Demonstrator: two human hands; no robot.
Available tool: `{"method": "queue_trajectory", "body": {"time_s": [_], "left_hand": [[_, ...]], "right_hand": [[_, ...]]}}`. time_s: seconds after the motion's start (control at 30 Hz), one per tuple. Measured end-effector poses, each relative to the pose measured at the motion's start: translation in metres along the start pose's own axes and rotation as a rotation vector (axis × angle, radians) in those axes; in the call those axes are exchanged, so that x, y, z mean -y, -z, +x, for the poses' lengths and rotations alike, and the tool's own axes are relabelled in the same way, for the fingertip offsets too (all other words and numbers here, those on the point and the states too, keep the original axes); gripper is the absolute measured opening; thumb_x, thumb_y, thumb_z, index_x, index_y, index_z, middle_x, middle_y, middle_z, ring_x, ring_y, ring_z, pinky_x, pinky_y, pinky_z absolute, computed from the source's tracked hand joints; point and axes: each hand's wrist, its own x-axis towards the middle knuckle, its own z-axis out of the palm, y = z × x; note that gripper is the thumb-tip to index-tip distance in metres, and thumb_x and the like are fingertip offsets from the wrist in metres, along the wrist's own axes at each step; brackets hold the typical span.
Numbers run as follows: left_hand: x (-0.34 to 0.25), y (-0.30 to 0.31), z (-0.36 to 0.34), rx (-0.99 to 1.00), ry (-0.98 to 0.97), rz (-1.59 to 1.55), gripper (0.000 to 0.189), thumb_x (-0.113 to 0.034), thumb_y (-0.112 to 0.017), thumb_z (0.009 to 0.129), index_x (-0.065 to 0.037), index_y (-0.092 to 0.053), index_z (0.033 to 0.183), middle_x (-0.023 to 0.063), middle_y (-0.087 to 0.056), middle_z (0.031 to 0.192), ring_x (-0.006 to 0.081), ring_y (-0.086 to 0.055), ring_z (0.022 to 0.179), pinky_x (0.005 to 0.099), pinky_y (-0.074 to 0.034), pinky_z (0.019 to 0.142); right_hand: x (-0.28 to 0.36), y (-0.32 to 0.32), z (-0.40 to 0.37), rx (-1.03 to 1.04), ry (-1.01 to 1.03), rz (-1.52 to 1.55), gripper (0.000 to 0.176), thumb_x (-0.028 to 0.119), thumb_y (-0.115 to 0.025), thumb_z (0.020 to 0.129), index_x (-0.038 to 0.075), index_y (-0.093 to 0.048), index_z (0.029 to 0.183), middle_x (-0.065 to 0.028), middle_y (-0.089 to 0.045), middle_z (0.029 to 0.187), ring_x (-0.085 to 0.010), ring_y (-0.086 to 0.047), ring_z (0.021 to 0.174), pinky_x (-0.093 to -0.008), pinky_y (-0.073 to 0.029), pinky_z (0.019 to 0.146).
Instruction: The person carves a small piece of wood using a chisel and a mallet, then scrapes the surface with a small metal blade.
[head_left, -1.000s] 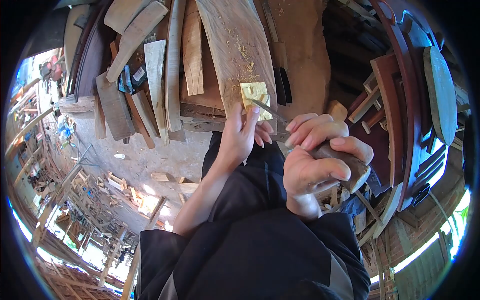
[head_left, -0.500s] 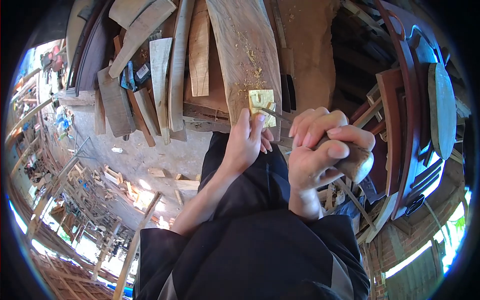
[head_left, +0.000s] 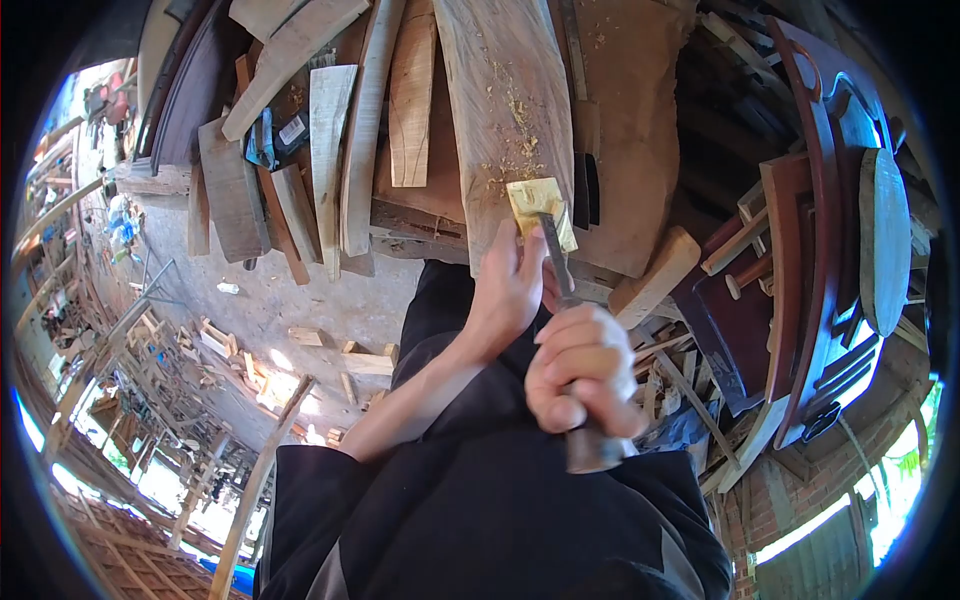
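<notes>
A small pale-yellow wood block (head_left: 528, 194) with a carved recess lies near the front end of a long plank (head_left: 495, 60). My left hand (head_left: 503, 290) pinches the block's near edge; some of its fingers are hidden under or behind it. Wrapped around the wooden handle of a chisel (head_left: 556, 250) is my right hand (head_left: 585, 368), slightly blurred. The blade points away from me and its tip meets the block's top face. The handle's butt end sticks out below my fist. Yellow shavings (head_left: 520, 115) are scattered on the plank beyond the block.
Several curved wood pieces (head_left: 330, 150) lie left of the plank, with a blue item (head_left: 262, 140) among them. A wide brown board (head_left: 625, 130) is on the right, near a thick wood offcut (head_left: 657, 275). Dark red furniture parts (head_left: 800, 250) stand farther right.
My right hand has swung left and closer to my body, turning the chisel from a sideways slant to nearly straight ahead. The block is turned slightly in my left hand.
</notes>
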Motion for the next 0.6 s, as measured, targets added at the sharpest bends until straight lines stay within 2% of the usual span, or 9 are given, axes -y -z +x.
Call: {"method": "queue_trajectory", "body": {"time_s": [0.03, 0.07, 0.17, 0.23, 0.3, 0.37, 0.57, 0.6], "left_hand": [[0.003, 0.001, 0.002, 0.027, -0.017, -0.08, 0.024, -0.029, -0.041, 0.11, -0.005, -0.044, 0.105, 0.0126, -0.063, 0.075, 0.0194, -0.063, 0.057, 0.0303, -0.051, 0.052], [0.004, 0.005, 0.002, 0.041, 0.006, -0.025, 0.023, -0.028, -0.038, 0.11, -0.006, -0.042, 0.108, 0.0148, -0.063, 0.075, 0.022, -0.064, 0.059, 0.0323, -0.052, 0.052], [0.003, 0.009, 0.005, 0.035, 0.1, -0.09, 0.023, -0.028, -0.04, 0.11, -0.006, -0.043, 0.109, 0.0143, -0.064, 0.076, 0.0214, -0.065, 0.061, 0.0318, -0.051, 0.051], [0.014, 0.008, 0.007, 0.015, 0.045, -0.065, 0.023, -0.029, -0.041, 0.11, -0.005, -0.043, 0.109, 0.0139, -0.064, 0.076, 0.0205, -0.065, 0.061, 0.0308, -0.051, 0.051], [0.016, 0.006, 0.006, 0.006, -0.004, -0.046, 0.024, -0.029, -0.042, 0.109, -0.005, -0.044, 0.109, 0.0134, -0.065, 0.076, 0.0195, -0.065, 0.06, 0.0298, -0.051, 0.051], [0.009, 0.002, 0.004, -0.001, -0.034, -0.154, 0.03, -0.031, -0.044, 0.109, -0.001, -0.041, 0.101, 0.0127, -0.064, 0.07, 0.0191, -0.064, 0.05, 0.0285, -0.048, 0.041], [0.016, 0.002, 0.002, -0.014, -0.071, -0.04, 0.028, -0.029, -0.042, 0.109, -0.001, -0.041, 0.104, 0.0153, -0.063, 0.069, 0.0191, -0.063, 0.049, 0.0278, -0.048, 0.042], [0.014, 0.001, 0.002, -0.026, -0.084, -0.007, 0.029, -0.03, -0.041, 0.11, -0.002, -0.041, 0.103, 0.0152, -0.063, 0.068, 0.0188, -0.063, 0.048, 0.0275, -0.048, 0.042]], "right_hand": [[0.004, -0.001, -0.005, 0.07, 0.01, -0.02, 0.03, 0.023, -0.066, 0.097, 0.004, -0.042, 0.099, -0.0076, -0.054, 0.068, -0.0201, -0.056, 0.051, -0.0365, -0.054, 0.046], [0.008, -0.008, -0.012, 0.03, -0.019, -0.095, 0.026, 0.029, -0.062, 0.099, 0.009, -0.045, 0.098, -0.0047, -0.054, 0.066, -0.0143, -0.052, 0.048, -0.0317, -0.05, 0.043], [0.014, -0.009, -0.015, 0.085, -0.048, -0.108, 0.024, 0.026, -0.062, 0.098, 0.009, -0.045, 0.098, -0.0045, -0.053, 0.066, -0.0156, -0.052, 0.049, -0.0334, -0.051, 0.045], [0.015, -0.004, -0.004, 0.132, -0.093, -0.102, 0.025, 0.026, -0.061, 0.099, 0.009, -0.044, 0.098, -0.0047, -0.053, 0.065, -0.0156, -0.052, 0.05, -0.0332, -0.05, 0.045], [0.008, 0.001, 0.003, 0.056, -0.12, -0.015, 0.022, 0.026, -0.054, 0.103, 0.009, -0.04, 0.102, -0.005, -0.053, 0.069, -0.0151, -0.051, 0.053, -0.0311, -0.048, 0.048], [0.006, 0.005, 0.009, -0.044, -0.153, 0.108, 0.028, 0.02, -0.064, 0.099, 0.004, -0.041, 0.097, -0.0076, -0.054, 0.069, -0.0173, -0.053, 0.052, -0.0357, -0.051, 0.045], [-0.001, 0.005, 0.012, -0.126, -0.188, 0.121, 0.024, 0.015, -0.062, 0.098, 0.004, -0.041, 0.093, -0.0069, -0.052, 0.064, -0.0161, -0.051, 0.047, -0.0332, -0.048, 0.042], [-0.002, 0.006, 0.01, -0.065, -0.132, 0.116, 0.022, 0.013, -0.061, 0.098, 0.005, -0.041, 0.092, -0.0076, -0.053, 0.062, -0.016, -0.05, 0.045, -0.0337, -0.047, 0.039]]}}
